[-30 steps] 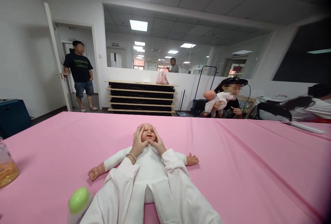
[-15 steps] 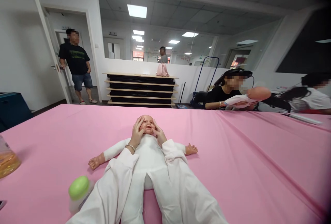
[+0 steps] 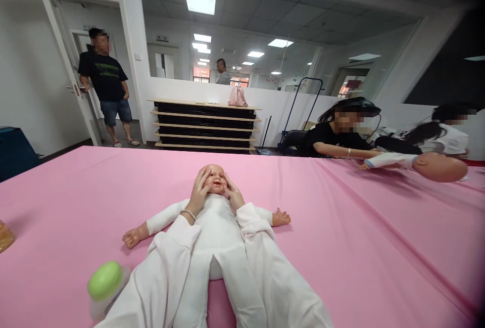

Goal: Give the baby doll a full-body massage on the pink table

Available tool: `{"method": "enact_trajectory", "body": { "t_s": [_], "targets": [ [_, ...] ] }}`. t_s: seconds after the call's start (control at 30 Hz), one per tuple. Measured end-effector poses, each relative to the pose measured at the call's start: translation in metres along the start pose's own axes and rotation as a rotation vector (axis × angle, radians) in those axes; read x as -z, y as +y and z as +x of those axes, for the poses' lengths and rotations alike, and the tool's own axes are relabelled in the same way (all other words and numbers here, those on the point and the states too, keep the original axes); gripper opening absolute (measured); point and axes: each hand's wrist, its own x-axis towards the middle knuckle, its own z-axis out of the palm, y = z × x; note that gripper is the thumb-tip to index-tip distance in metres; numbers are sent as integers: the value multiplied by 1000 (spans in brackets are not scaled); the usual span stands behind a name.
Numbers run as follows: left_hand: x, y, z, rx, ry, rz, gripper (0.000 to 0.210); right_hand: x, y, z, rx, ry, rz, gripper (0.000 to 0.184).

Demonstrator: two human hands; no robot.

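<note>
- Beyond your pink-covered desk (image 3: pixel 333 267), a glass partition (image 3: pixel 280 55) spans the wall.
- Your baby doll (image 3: pixel 217 224) lies face-up on the desk, head away from you, arms outstretched.
- Your left hand (image 3: pixel 198 190) and right hand (image 3: pixel 234 194) cup its cheeks, fingers extended, not clenched.
- Since half a second ago, a co-worker (image 3: pixel 337 136) has swung a second doll (image 3: pixel 439 166) rightward, low over the desk.
- It is well apart from yours, and your hands have kept their place, so your hold looks undisturbed.
</note>
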Motion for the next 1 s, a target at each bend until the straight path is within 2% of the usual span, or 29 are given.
{"method": "enact_trajectory", "body": {
  "t_s": [0.1, 0.27, 0.47, 0.63, 0.73, 0.87, 1.0],
  "targets": [
    [-1, -1, 0, -10, 11, 23, 48, 0, -1, 0, -16, -16, 10, 72],
    [-4, 2, 0, -56, 16, 120, 62, -2, -7, -1, 2, -18, -39, 87],
    [-5, 7, 0, -62, 20, 125, 64, -2, -10, -4, -21, -12, 11, 84],
    [-6, -1, 3, -28, 25, 56, 47, 0, -4, -1, -42, -6, 93, 71],
    [-5, -4, 3, -42, 23, 65, 47, 0, -2, 1, -20, 1, 82, 64],
    [-5, 2, 2, -87, 29, 146, 56, -2, -4, 1, 16, 9, -26, 75],
    [-5, 8, 2, -99, 39, 191, 62, -4, -6, -1, 2, 11, -16, 79]
  ]
}}
